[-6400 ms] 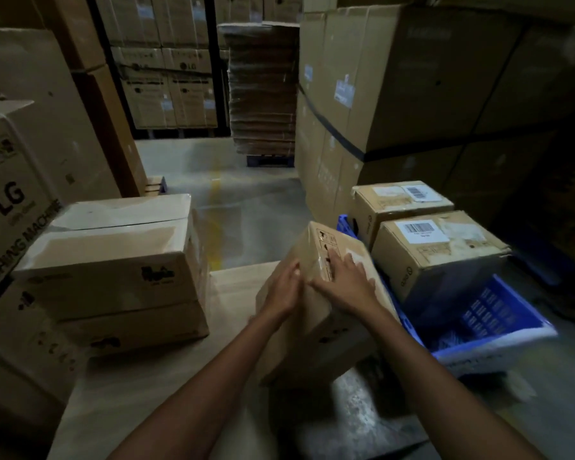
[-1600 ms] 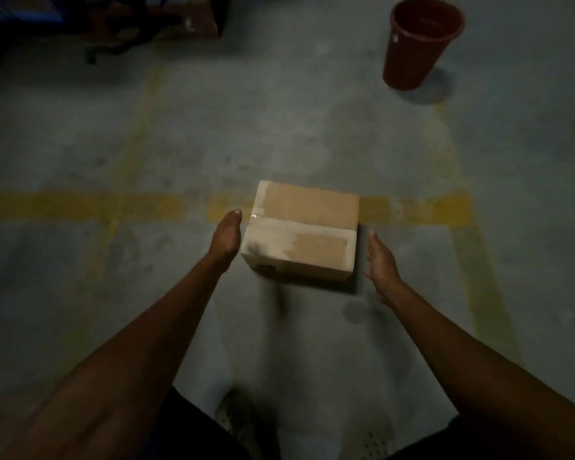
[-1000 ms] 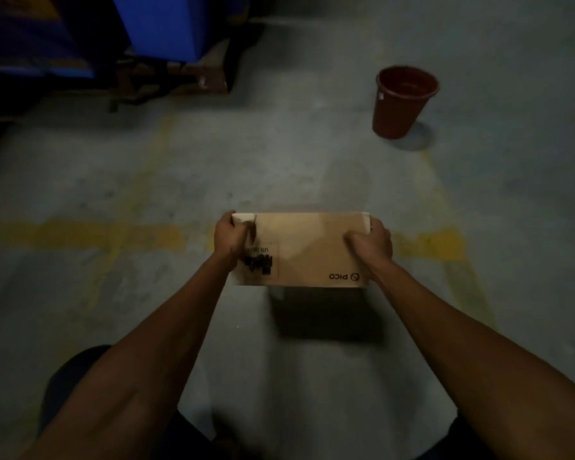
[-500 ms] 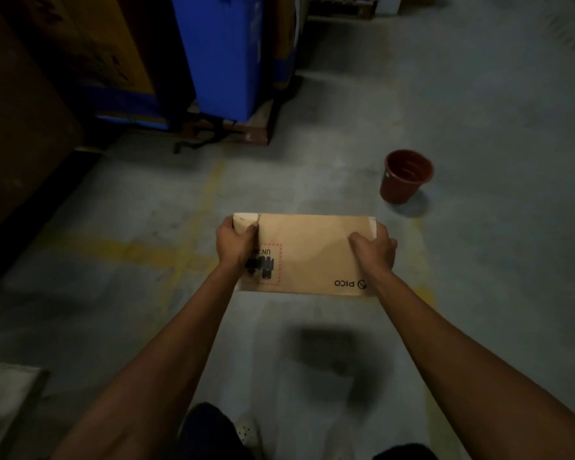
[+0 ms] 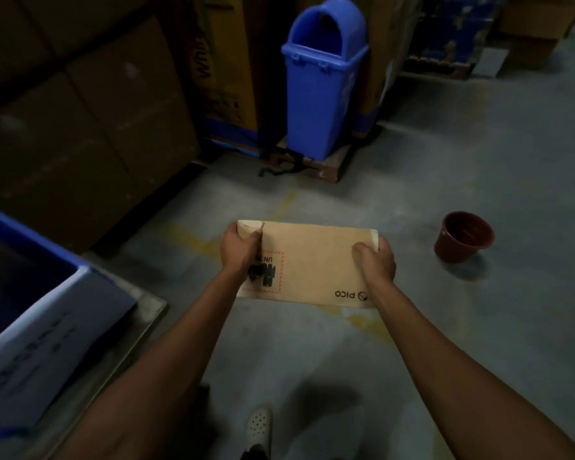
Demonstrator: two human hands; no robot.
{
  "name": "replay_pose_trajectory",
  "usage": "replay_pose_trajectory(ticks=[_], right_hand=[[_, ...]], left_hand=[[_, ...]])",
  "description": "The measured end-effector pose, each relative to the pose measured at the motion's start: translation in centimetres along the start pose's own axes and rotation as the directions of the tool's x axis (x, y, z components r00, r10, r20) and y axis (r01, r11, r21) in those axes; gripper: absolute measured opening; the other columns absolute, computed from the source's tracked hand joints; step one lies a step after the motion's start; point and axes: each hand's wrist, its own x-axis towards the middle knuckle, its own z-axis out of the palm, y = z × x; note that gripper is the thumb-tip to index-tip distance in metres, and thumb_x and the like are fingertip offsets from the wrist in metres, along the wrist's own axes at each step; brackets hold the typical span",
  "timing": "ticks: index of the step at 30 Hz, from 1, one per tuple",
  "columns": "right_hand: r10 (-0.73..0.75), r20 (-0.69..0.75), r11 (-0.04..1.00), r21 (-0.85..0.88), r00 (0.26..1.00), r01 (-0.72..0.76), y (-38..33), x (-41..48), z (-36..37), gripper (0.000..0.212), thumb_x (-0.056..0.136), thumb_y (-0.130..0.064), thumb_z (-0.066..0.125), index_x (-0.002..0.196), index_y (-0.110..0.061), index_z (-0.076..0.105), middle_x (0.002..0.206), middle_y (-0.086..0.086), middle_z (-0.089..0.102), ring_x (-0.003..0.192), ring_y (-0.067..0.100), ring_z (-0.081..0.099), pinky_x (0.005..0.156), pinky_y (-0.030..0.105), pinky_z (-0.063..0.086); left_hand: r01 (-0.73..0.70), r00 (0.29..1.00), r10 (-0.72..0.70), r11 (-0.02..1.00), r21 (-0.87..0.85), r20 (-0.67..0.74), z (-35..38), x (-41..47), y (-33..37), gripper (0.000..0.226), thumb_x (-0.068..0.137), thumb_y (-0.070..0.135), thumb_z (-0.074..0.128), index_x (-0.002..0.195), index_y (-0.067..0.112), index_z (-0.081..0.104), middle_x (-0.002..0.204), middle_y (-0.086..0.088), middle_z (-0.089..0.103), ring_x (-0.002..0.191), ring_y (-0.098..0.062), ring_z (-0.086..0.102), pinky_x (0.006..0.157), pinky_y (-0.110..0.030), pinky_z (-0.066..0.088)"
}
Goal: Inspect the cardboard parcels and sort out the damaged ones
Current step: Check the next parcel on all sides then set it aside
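A: What are the hands doing?
B: The left hand [image 5: 241,250] and right hand [image 5: 375,260] each clamp an end of the parcel [image 5: 312,263], lifting it above the floor [image 5: 478,161], probably to check its faces.
A: Damaged?
B: Too dim to tell. A blue bin [image 5: 322,88] and red bucket [image 5: 463,235] stand beyond.

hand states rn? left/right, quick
Left hand: closed on the PICO cardboard parcel's left end.
Right hand: closed on its right end.
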Motion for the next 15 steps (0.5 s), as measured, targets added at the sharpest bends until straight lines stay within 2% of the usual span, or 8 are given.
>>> replay_pose_trajectory(ticks=[2,4,6,8,12,15], right_hand=[[-0.028,0.08,1.0,-0.002,0.996,0.028,-0.7,-1.6,-0.2,0.062,0.077,-0.04,0.061,0.138,-0.031,0.054,0.125,0.011,0.062,0.108,0.032,0.059,0.08,0.03,0.039],[-0.061,0.152,0.998,-0.023,0.986,0.066,-0.9,-3.2,-0.3,0.06,0.083,-0.035,0.062,0.142,-0.033,0.05,0.129,0.011,0.06,0.108,0.031,0.056,0.081,0.029,0.038],[-0.103,0.211,0.992,-0.048,0.972,0.115,-1.3,-5.5,-0.3,0.061,0.082,-0.037,0.061,0.142,-0.037,0.049,0.128,0.01,0.06,0.11,0.031,0.055,0.087,0.033,0.043],[-0.155,0.277,0.98,-0.074,0.948,0.182,-2.0,-8.1,0.2,0.066,0.074,-0.043,0.056,0.139,-0.038,0.05,0.124,0.008,0.062,0.114,0.033,0.054,0.097,0.04,0.047],[-0.255,0.434,0.936,-0.115,0.864,0.333,-3.7,-14.8,2.8,0.061,0.072,-0.042,0.052,0.132,-0.036,0.053,0.115,0.002,0.065,0.117,0.032,0.051,0.101,0.047,0.046],[-0.312,0.522,0.886,-0.141,0.794,0.441,-4.1,-20.4,5.2,0.051,0.078,-0.04,0.054,0.129,-0.035,0.055,0.116,0.003,0.065,0.116,0.032,0.051,0.1,0.047,0.047]], left_hand=[[0.005,0.998,-0.005,1.0,-0.005,-0.068,-2.1,-2.5,-0.1,0.034,0.082,0.042,0.067,0.108,0.022,0.057,0.105,-0.007,0.069,0.087,-0.024,0.07,0.071,-0.048,0.063],[0.018,0.99,-0.018,1.0,0.0,-0.143,-4.4,-5.5,-0.4,0.04,0.078,0.05,0.064,0.108,0.024,0.056,0.108,-0.009,0.066,0.086,-0.023,0.07,0.071,-0.046,0.063],[0.045,0.974,-0.043,0.999,0.003,-0.224,-7.0,-8.9,-0.9,0.052,0.073,0.062,0.057,0.11,0.026,0.053,0.112,-0.009,0.062,0.089,-0.023,0.069,0.075,-0.046,0.062],[0.086,0.948,-0.074,0.996,0.024,-0.31,-9.8,-12.4,-1.1,0.054,0.08,0.063,0.055,0.117,0.026,0.049,0.115,-0.009,0.06,0.092,-0.025,0.067,0.078,-0.047,0.061],[0.204,0.823,-0.09,0.968,0.144,-0.561,-15.9,-18.8,-1.6,0.053,0.096,0.053,0.051,0.134,0.017,0.043,0.128,-0.01,0.051,0.115,-0.029,0.056,0.089,-0.043,0.049],[0.277,0.738,-0.091,0.944,0.178,-0.668,-21.1,-23.2,-2.5,0.063,0.098,0.052,0.045,0.15,0.022,0.027,0.143,-0.018,0.041,0.13,-0.037,0.045,0.104,-0.054,0.04]])
